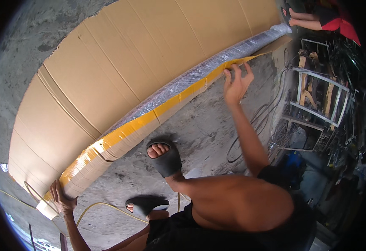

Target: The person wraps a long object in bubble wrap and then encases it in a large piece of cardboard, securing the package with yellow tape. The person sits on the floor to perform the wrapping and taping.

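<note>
ideally, press evenly: right hand [238, 83], fingers spread, and left hand [63, 201], grip unclear, touch the yellow-taped brown cardboard flap [149, 120] beside the long, shiny, plastic-wrapped grey bundle [191, 78] on the flat brown cardboard sheet [120, 58].

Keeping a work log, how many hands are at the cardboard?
2: the left hand at the lower-left end of the cardboard, the right hand farther up and right, by its edge with yellow tape. No other hands show there.
</note>
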The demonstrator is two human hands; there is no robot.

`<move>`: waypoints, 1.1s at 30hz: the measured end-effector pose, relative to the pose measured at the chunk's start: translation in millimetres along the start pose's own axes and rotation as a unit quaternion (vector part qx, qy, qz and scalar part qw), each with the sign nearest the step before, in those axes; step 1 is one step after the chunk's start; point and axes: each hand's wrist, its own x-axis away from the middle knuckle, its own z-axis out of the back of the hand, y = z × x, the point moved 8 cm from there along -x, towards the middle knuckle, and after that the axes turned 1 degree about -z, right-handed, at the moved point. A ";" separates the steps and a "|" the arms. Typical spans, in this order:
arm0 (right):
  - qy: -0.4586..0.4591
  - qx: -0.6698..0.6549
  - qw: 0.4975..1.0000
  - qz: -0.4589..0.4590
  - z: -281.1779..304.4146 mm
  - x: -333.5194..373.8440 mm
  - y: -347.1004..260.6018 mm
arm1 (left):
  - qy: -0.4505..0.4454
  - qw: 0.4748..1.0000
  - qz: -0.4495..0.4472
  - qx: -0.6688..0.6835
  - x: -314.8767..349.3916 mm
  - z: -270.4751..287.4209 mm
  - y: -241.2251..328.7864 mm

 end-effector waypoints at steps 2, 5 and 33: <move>-0.016 -0.098 0.964 -0.246 -14.7 18.0 33.8 | 0.005 1.000 -0.003 0.001 1.6 0.2 0.2; -0.019 -0.386 0.869 -0.308 -46.0 24.9 46.9 | 0.008 1.000 -0.008 -0.002 2.9 -1.7 0.1; -0.153 0.127 0.962 0.188 -32.9 -34.9 33.7 | -0.056 0.998 -0.032 0.009 -7.6 -4.8 -11.1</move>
